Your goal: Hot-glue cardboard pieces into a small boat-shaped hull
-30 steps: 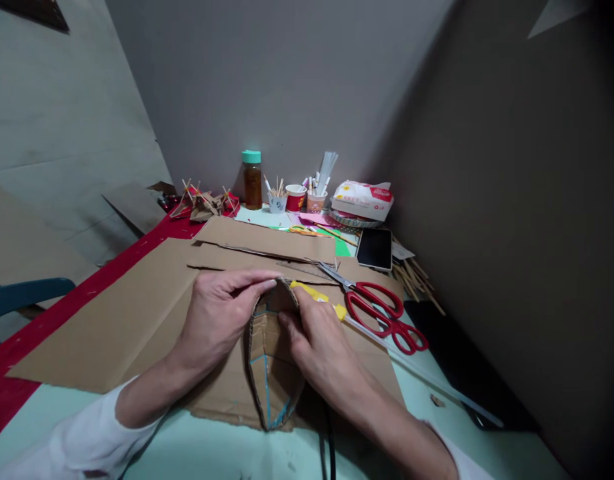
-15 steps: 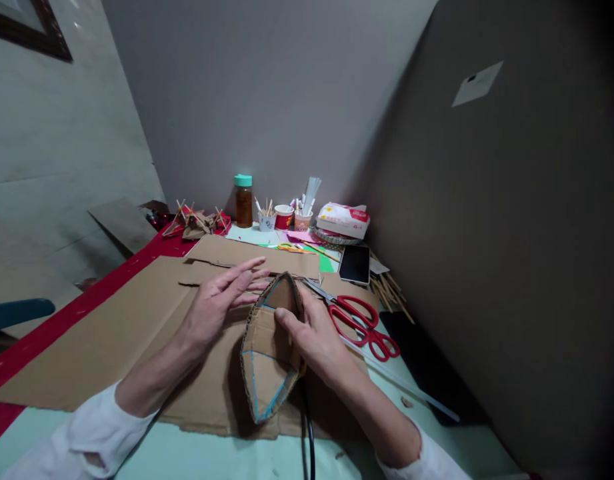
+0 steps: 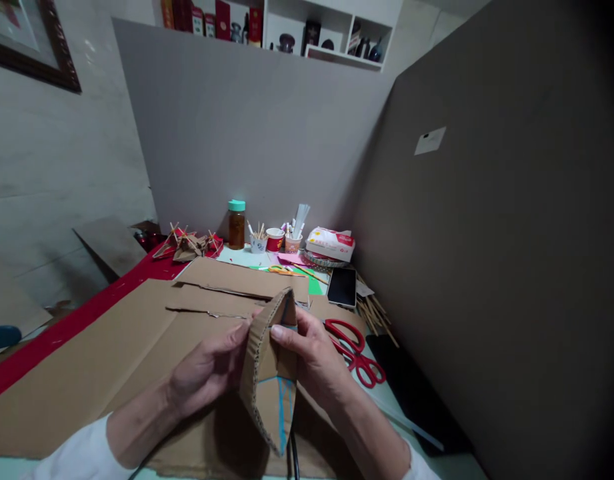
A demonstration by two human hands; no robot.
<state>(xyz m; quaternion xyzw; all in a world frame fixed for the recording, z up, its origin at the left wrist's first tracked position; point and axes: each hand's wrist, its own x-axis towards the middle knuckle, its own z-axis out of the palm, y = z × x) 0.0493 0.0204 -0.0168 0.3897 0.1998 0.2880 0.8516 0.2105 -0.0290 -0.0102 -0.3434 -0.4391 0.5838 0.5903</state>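
Note:
A small boat-shaped cardboard piece (image 3: 269, 360), with corrugated edges and blue lines on its inner faces, is tilted up above the flat cardboard. My right hand (image 3: 317, 353) grips its right side, thumb inside the hollow and fingers behind the wall. On the left, my left hand (image 3: 217, 363) holds the outer wall, thumb along the edge and the other fingers partly hidden behind it. Red-handled scissors (image 3: 359, 353) lie just right of my right hand, their blades hidden from view. Beneath both hands spreads a large cardboard sheet (image 3: 131, 347).
Behind stand a jar with a teal lid (image 3: 237, 227), paper cups (image 3: 275, 240) with sticks and pens, and a tissue pack (image 3: 331, 244). A phone (image 3: 342, 287) and thin wooden sticks (image 3: 374, 310) lie to the right. Grey panels (image 3: 257, 133) enclose the table.
My left hand has gone from spread fingers beside the cardboard boat to gripping its left wall. The boat has turned, showing more of its outer left side. The camera view has tilted upward.

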